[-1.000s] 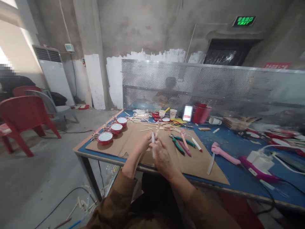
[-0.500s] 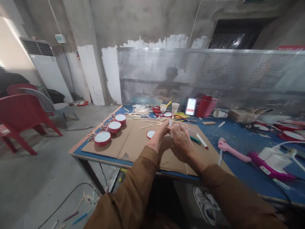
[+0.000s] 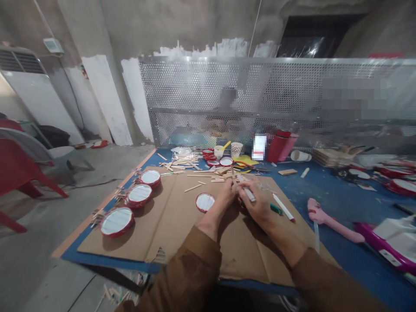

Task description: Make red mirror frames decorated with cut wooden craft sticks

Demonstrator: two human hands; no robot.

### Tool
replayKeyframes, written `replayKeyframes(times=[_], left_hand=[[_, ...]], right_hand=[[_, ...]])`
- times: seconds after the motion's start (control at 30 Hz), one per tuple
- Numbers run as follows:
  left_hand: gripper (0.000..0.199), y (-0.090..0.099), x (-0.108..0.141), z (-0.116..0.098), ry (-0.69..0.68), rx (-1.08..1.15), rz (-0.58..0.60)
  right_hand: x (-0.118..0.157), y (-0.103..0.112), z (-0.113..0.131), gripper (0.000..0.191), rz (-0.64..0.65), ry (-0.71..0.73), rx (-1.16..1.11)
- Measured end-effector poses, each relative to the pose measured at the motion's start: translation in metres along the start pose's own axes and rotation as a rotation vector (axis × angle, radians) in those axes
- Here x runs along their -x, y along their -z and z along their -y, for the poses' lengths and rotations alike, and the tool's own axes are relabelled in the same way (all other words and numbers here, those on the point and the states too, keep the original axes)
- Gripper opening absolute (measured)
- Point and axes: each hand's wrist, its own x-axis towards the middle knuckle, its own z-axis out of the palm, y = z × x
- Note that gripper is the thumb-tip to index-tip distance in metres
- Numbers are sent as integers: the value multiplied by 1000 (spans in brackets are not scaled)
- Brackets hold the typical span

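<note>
Your left hand (image 3: 226, 194) pinches a wooden stick (image 3: 232, 172) in a narrow grip, while your right hand (image 3: 259, 201) has its grip wrapped around a white marker (image 3: 250, 195), both over the cardboard (image 3: 175, 216), right of a red-rimmed drum (image 3: 205, 202)

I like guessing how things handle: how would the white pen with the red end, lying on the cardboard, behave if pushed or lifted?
The red-ended white pen would probably roll if pushed sideways, as its barrel looks slim and rounded. It should lift stiffly, since it lies straight on the cardboard. Being thin, it is probably light.
</note>
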Motion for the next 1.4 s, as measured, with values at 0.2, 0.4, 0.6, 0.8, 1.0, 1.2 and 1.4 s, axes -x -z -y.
replayKeyframes(times=[0.2, 0.4, 0.6, 0.8, 1.0, 1.2, 1.4], left_hand=[[21, -7, 5, 8, -24, -98, -66], [24, 2, 21, -3, 48, -43, 17], [18, 8, 39, -21, 55, -82, 38], [16, 15, 42, -21, 113, -104, 45], [29, 11, 47, -20, 173, -215, -42], [30, 5, 45, -17, 201, -223, -109], [29, 4, 46, -16, 300, -230, 60]], right_hand=[[-6, 17, 19, 31, -226, -483, -275], [-9, 16, 23, 40, -197, -693, -478], [-11, 14, 22, 40, -259, -808, -681], [-7, 14, 19, 38, -267, -942, -796], [-7, 15, 18, 41, -308, -1020, -865], [-10, 19, 21, 40, -315, -1038, -953], [-8, 22, 14, 38, -284, -1051, -950]])
